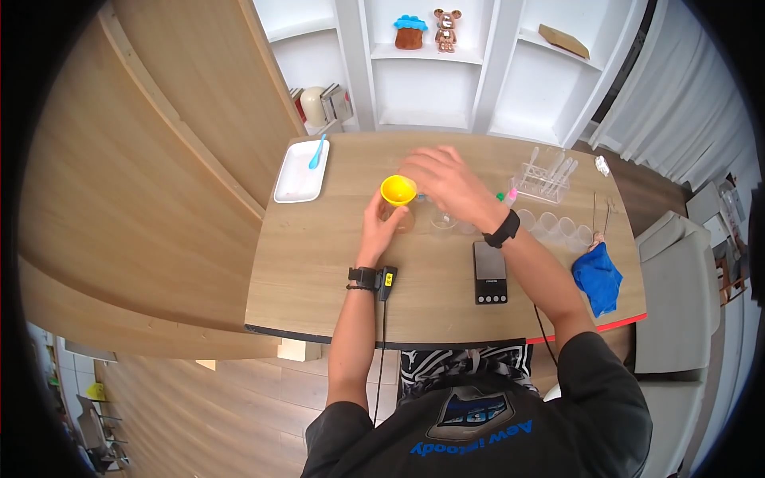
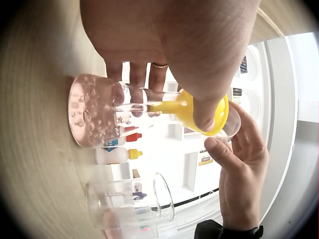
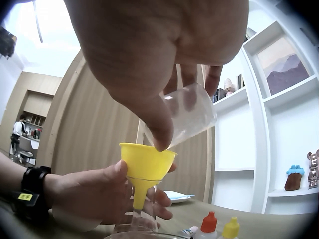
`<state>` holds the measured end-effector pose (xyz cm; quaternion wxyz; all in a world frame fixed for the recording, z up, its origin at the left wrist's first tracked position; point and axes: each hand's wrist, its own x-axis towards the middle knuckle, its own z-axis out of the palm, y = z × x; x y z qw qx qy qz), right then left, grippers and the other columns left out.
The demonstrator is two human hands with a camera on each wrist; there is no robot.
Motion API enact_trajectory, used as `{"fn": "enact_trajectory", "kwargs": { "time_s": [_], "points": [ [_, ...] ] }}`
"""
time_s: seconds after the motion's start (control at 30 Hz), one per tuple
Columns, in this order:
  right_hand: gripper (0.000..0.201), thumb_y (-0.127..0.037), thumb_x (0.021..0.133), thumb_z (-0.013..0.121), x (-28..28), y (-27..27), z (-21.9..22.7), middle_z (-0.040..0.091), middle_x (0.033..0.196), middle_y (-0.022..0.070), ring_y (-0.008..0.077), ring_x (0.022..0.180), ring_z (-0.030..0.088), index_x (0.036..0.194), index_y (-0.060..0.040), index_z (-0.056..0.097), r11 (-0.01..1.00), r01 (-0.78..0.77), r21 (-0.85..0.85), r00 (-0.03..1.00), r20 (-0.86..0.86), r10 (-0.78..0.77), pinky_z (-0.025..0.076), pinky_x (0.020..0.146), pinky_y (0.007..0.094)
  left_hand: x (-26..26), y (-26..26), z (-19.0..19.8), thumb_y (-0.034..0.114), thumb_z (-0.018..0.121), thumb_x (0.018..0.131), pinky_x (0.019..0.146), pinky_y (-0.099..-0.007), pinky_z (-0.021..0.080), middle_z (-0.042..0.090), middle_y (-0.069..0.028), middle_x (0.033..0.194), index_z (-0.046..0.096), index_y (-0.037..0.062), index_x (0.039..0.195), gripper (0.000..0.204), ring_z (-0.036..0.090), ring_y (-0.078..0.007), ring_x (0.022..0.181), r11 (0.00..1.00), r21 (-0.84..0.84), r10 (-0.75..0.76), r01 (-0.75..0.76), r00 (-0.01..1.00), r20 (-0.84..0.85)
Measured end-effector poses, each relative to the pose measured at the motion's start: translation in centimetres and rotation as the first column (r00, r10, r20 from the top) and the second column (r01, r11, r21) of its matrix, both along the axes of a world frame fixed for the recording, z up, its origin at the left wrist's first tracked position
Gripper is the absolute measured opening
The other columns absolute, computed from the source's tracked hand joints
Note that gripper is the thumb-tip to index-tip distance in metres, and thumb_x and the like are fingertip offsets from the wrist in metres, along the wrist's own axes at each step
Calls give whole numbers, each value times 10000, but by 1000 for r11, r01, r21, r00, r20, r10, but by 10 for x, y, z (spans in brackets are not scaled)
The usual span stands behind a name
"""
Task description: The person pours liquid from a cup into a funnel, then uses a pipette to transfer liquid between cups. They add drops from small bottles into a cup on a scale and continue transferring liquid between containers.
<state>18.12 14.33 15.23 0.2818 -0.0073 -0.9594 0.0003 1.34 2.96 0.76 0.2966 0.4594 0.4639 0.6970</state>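
A yellow funnel (image 1: pixel 398 190) (image 2: pixel 199 113) (image 3: pixel 147 162) sits in the neck of a clear glass flask (image 2: pixel 94 110) holding pinkish liquid with bubbles. My left hand (image 1: pixel 381 227) (image 3: pixel 92 194) grips the flask's neck and the funnel, its thumb on the yellow cone. Above the funnel my right hand (image 1: pixel 450 183) (image 2: pixel 241 164) (image 3: pixel 169 59) holds a small clear plastic cup (image 3: pixel 189 112), tilted with its rim at the funnel's edge. Whether anything flows from the cup cannot be told.
Right of the flask stand a glass beaker (image 1: pixel 443 221), clear cups (image 1: pixel 547 223) and a test tube rack (image 1: pixel 542 183). A black scale (image 1: pixel 490 272) and blue cloth (image 1: pixel 597 279) lie nearer me. At the far left is a white tray (image 1: pixel 300 191) with a blue spoon (image 1: pixel 317 153). Dropper bottles (image 3: pixel 208 225) stand behind.
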Motion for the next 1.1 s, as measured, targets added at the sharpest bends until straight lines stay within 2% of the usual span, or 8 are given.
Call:
{"fn": "enact_trajectory", "kwargs": {
  "time_s": [0.1,0.2,0.3,0.4,0.6,0.7,0.9,1.1],
  "points": [
    [560,-121,845,784,14,9,-5,634,1389,110,313,1333,564,1381,-101,623,951,56,-304,997,-26,-67,433,1108,457,0,0,-2,75,749,959,1151,-402,448,652,-108,1373,519,-8,1485,580,606,-220,1312,1000,-1,8,-8,1000,-6],
    [586,-155,828,801,39,16,-4,639,1357,154,349,1248,609,1371,-77,596,807,76,-585,987,-73,-146,482,1054,460,1,-2,-2,85,754,959,1156,-402,442,656,-103,1373,523,-5,1482,580,603,-218,1318,1000,-10,27,-27,1000,-8],
    [569,-127,827,776,77,12,9,639,1349,173,353,1249,613,1361,-54,597,781,239,-577,956,0,-293,498,1036,445,2,-1,-2,97,763,956,1156,-400,439,657,-95,1376,522,-2,1484,589,603,-213,1318,999,-17,41,-41,999,-15],
    [560,-94,818,774,113,24,2,653,1319,175,361,1250,613,1347,-44,597,768,335,-546,938,113,-328,498,1034,432,1,0,-3,105,771,951,1151,-394,440,659,-91,1374,521,0,1488,601,604,-208,1314,998,-13,54,-54,998,-14],
    [559,-85,789,821,156,38,-44,680,1243,193,389,1199,633,1304,-50,607,797,400,-453,915,147,-376,511,1008,461,2,-1,0,82,751,963,1164,-403,434,639,-103,1396,506,-10,1493,591,600,-221,1325,998,-23,49,-50,998,-25],
    [545,-114,797,837,155,38,-55,676,1256,206,409,1194,626,1287,-51,608,776,410,-480,912,237,-335,508,1011,480,1,0,-1,88,762,946,1156,-393,434,657,-95,1378,521,-2,1484,596,602,-212,1320,999,-14,44,-45,999,-9],
    [615,-142,786,863,155,33,-75,687,1300,176,384,1231,637,1333,-42,601,765,498,-409,864,312,-395,513,1040,457,3,-5,9,68,744,952,1157,-402,441,656,-101,1376,533,-5,1470,565,607,-219,1321,999,-12,33,-33,999,-9],
    [588,-248,832,842,144,15,-56,649,1341,171,383,1318,556,1341,-64,611,811,500,-304,863,248,-439,431,1117,515,2,-2,3,58,740,954,1142,-402,458,664,-103,1363,538,-9,1464,553,624,-224,1300,999,-12,38,-38,999,-9]
  ]
}}
